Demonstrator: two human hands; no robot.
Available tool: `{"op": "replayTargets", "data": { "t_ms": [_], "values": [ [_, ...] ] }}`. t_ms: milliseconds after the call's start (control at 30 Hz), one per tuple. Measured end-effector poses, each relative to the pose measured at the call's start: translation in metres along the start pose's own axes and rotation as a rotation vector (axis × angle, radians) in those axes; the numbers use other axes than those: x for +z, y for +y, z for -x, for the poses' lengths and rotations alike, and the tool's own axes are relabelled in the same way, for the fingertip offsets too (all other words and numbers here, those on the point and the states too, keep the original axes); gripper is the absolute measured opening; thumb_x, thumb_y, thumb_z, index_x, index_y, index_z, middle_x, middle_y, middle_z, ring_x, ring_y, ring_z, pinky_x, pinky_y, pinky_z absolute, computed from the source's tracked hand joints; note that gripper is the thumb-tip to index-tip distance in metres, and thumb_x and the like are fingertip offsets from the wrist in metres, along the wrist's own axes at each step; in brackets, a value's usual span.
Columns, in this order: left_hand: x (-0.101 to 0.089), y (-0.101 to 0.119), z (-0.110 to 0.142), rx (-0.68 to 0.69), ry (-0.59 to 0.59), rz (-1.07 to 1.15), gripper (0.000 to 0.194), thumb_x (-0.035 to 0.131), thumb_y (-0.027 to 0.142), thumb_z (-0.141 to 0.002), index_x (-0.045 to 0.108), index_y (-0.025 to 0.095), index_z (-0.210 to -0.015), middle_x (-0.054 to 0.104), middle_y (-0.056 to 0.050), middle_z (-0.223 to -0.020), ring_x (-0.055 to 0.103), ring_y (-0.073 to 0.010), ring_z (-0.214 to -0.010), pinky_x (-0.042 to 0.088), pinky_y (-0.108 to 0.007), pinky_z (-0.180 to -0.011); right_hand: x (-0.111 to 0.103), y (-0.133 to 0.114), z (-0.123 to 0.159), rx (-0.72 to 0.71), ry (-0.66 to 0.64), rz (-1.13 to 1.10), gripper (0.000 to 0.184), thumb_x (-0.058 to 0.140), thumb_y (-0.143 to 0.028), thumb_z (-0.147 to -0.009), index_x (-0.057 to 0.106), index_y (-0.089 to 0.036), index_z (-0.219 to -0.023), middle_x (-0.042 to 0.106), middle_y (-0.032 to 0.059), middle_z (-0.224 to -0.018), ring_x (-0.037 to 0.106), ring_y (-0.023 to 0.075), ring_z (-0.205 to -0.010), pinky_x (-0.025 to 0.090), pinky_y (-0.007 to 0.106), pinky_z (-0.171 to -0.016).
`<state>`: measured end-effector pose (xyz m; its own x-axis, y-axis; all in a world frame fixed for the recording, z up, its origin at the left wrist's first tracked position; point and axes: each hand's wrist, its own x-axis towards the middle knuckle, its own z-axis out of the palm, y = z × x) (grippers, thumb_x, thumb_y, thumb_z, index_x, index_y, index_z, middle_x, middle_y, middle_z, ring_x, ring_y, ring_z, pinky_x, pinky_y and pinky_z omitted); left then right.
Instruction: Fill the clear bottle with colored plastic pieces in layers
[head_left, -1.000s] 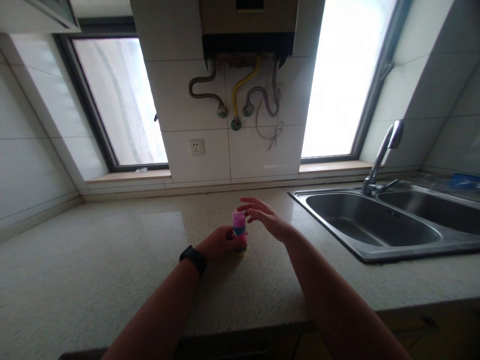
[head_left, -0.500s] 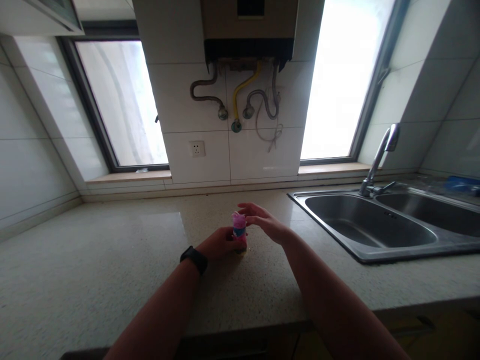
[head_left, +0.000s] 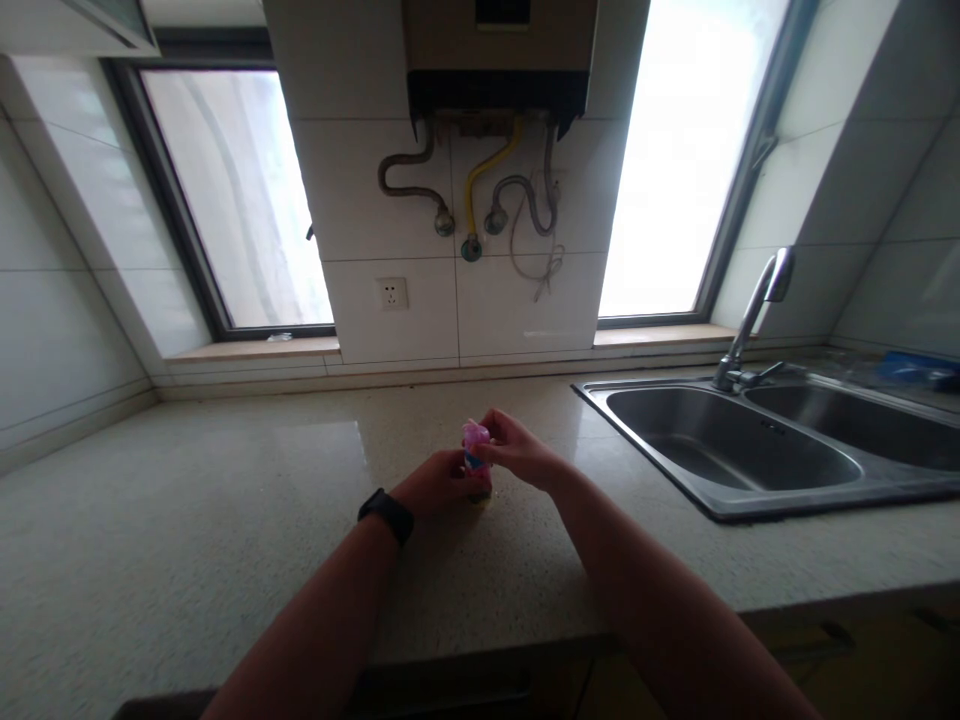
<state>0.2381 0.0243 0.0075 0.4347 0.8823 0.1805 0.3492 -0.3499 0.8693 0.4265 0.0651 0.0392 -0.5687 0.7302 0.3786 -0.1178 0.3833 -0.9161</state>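
A small pink item with a blue band [head_left: 475, 437], like a soft-topped packet or container, stands upright on the counter. My left hand [head_left: 437, 482] wraps round its lower part from the left, fingers closed. From the right, my right hand [head_left: 523, 452] grips the upper part, thumb across the near side and fingers behind. A dark watch is on my left wrist. Its exact kind is too small and too dark to make out, and the hands cover much of it.
The speckled counter [head_left: 247, 520] runs along the tiled wall. At the right sits a double steel sink [head_left: 731, 505] with a chrome faucet [head_left: 750, 310]. A water heater [head_left: 499, 90] with hoses hangs above, between two windows. A blue object [head_left: 911, 368] lies past the sink.
My right hand has moved left and closed on the pink item's upper part; its fingers were raised and apart before. The left hand keeps its hold. The view has shifted slightly.
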Motion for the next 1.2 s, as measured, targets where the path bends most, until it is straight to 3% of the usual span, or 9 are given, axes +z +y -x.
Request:
{"op": "replayTargets", "data": {
  "t_ms": [167,267,567,767,1067,1200],
  "values": [
    [0.001,0.004,0.001,0.014,-0.004,0.036,0.036,0.072,0.039,-0.079,0.068,0.013,-0.103,0.071,-0.010,-0.096,0.066,-0.0213,-0.087,0.049,-0.034,-0.080,-0.002,-0.014,0.004,-0.007,-0.151,-0.038,0.040,0.074,-0.039,-0.080,0.062,-0.017,-0.111,0.066,0.0075,-0.105,0.062,0.0176,-0.093,0.049,0.032,-0.082],
    [0.001,0.005,0.001,0.019,0.004,0.032,0.036,0.072,0.038,-0.079,0.068,0.013,-0.105,0.071,-0.010,-0.097,0.066,-0.0206,-0.086,0.049,-0.033,-0.080,-0.003,-0.023,0.006,-0.031,-0.209,0.013,0.038,0.067,-0.041,-0.086,0.066,-0.015,-0.113,0.067,0.0087,-0.108,0.062,0.0196,-0.099,0.046,0.034,-0.090],
    [0.001,0.001,0.000,0.032,0.051,-0.027,0.033,0.074,0.038,-0.076,0.069,0.013,-0.096,0.071,-0.009,-0.089,0.066,-0.0207,-0.082,0.049,-0.033,-0.078,0.005,-0.011,0.004,-0.054,-0.052,0.045,0.036,0.077,-0.040,-0.075,0.060,-0.016,-0.096,0.059,0.0009,-0.083,0.054,0.0134,-0.075,0.043,0.026,-0.066],
    [0.002,-0.001,-0.001,0.022,0.045,-0.005,0.033,0.073,0.040,-0.077,0.068,0.013,-0.095,0.071,-0.008,-0.088,0.065,-0.0204,-0.081,0.048,-0.032,-0.077,0.005,-0.007,0.003,-0.073,-0.012,0.084,0.036,0.075,-0.043,-0.078,0.060,-0.016,-0.097,0.056,0.0012,-0.084,0.052,0.0129,-0.074,0.042,0.025,-0.066],
    [-0.001,0.008,0.002,-0.006,-0.020,0.097,0.055,0.043,0.059,-0.093,0.069,0.011,-0.101,0.070,-0.010,-0.097,0.061,-0.0207,-0.087,0.045,-0.033,-0.085,0.004,-0.001,-0.002,-0.089,0.116,-0.015,0.037,0.071,-0.049,-0.080,0.061,-0.016,-0.094,0.058,0.0013,-0.081,0.053,0.0132,-0.073,0.043,0.026,-0.065],
    [0.000,0.011,0.003,-0.071,-0.048,0.254,0.057,0.044,0.061,-0.092,0.069,0.011,-0.106,0.071,-0.011,-0.102,0.062,-0.0222,-0.093,0.045,-0.034,-0.089,0.004,0.000,-0.003,-0.049,0.166,-0.106,0.038,0.070,-0.051,-0.080,0.061,-0.017,-0.093,0.058,0.0006,-0.081,0.053,0.0123,-0.070,0.043,0.026,-0.063]
  ]
}}
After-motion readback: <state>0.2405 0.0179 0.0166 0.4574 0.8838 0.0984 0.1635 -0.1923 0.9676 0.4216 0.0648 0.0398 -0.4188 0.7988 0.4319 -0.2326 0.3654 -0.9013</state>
